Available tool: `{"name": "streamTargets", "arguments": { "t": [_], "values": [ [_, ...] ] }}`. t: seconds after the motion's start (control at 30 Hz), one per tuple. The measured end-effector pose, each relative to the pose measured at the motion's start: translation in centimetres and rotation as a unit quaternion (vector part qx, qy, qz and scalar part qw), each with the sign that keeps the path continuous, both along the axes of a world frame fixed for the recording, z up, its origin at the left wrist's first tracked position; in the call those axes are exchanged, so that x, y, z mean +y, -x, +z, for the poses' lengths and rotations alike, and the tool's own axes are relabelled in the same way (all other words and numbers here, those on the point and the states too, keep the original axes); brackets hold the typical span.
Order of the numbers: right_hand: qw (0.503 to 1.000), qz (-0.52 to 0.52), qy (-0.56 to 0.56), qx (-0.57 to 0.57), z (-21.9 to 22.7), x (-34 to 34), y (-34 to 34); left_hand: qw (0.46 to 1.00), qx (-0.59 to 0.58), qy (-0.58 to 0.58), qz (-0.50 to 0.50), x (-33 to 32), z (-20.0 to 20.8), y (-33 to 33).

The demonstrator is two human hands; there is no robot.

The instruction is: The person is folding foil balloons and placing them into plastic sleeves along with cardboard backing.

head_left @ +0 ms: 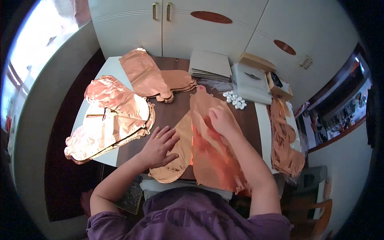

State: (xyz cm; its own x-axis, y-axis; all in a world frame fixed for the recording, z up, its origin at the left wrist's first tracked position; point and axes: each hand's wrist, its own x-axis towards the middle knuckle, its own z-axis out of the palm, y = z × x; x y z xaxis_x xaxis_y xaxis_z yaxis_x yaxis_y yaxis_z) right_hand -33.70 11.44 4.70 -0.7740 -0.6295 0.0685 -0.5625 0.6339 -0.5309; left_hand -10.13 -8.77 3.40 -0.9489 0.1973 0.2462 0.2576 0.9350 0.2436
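Note:
A flat copper-coloured foil balloon (204, 148) lies folded lengthwise in front of me, its tapered end pointing away. A paler gold part of foil (178, 160) spreads out on its left side. My left hand (160, 146) rests over this paler part with its fingers apart, a ring on one of them. On the upper half of the copper part, my right hand (222, 121) is closed, fingers curled down against the foil. What lies inside those fingers, if anything, is hidden.
Stacks of flat foil balloons lie at left (116, 120), far left (146, 74) and right (284, 140). Behind are a pile of grey boards (210, 64), a clear plastic-wrapped pack (252, 82), small white round pieces (236, 100) and an open cardboard box (280, 86). Cabinets (208, 34) stand beyond the table.

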Motion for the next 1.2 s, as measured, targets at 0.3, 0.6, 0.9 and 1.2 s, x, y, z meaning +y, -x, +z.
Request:
{"name": "streamTargets", "arguments": {
  "t": [0.3, 0.6, 0.9, 1.2],
  "values": [
    [0.958, 0.040, -0.082, 0.270, -2.3, 1.6, 0.7, 0.999, 0.007, -0.029, -0.015, -1.0, 0.4, 0.1],
    [0.965, 0.054, -0.010, 0.256, -2.7, 2.2, 2.2, 0.975, 0.181, -0.118, 0.049, -7.6, 2.8, 9.6],
    [0.948, 0.228, 0.097, 0.200, 0.6, -5.1, 0.2, 0.997, 0.067, -0.030, 0.017, -12.6, 0.3, 14.8],
    [0.937, 0.260, 0.187, 0.140, 0.4, -14.3, 2.5, 0.953, -0.080, -0.263, 0.126, -13.3, 3.1, 15.4]
  ]
}}
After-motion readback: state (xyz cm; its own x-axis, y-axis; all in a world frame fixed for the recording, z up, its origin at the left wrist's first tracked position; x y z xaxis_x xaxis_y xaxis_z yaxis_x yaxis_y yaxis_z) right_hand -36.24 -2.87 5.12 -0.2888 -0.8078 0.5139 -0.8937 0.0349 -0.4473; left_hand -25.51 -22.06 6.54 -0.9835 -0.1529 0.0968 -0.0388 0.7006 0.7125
